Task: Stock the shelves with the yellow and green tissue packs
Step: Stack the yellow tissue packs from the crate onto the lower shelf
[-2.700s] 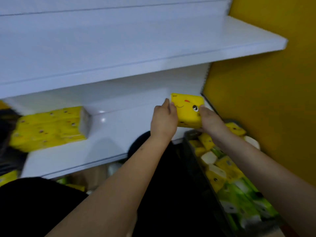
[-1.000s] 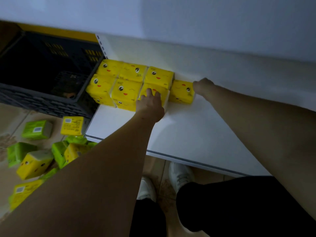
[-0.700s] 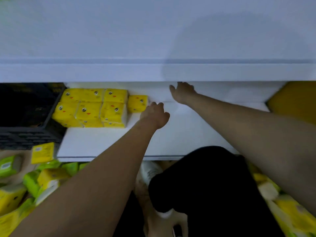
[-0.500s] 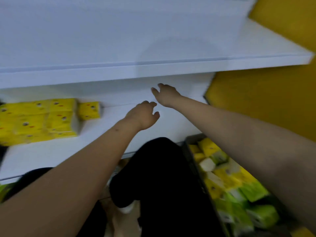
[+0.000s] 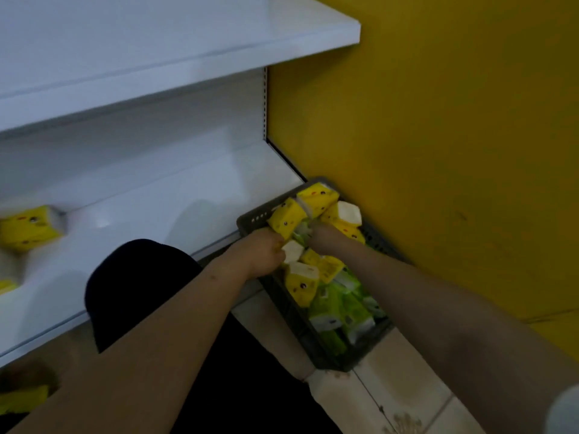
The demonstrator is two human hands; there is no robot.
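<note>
While both hands reach into the dark crate (image 5: 250,218), the left hand (image 5: 264,252) curls round a yellow tissue pack (image 5: 285,219), thumb side against a white-ended pack. Right hand (image 5: 320,235) is buried among the packs just beside it; can't tell its grip. Green tissue packs (image 5: 341,311) lie nearer the person. One yellow pack on the shelf (image 5: 31,227) sits well left of the hands.

yellow tissue packs (image 5: 287,218): cartoon faces, jumbled and tilted in the crate's far half, 3 o'clock | green tissue packs (image 5: 340,311): heaped in its near half | shelved yellow pack (image 5: 31,227): lower shelf, 9 o'clock
</note>
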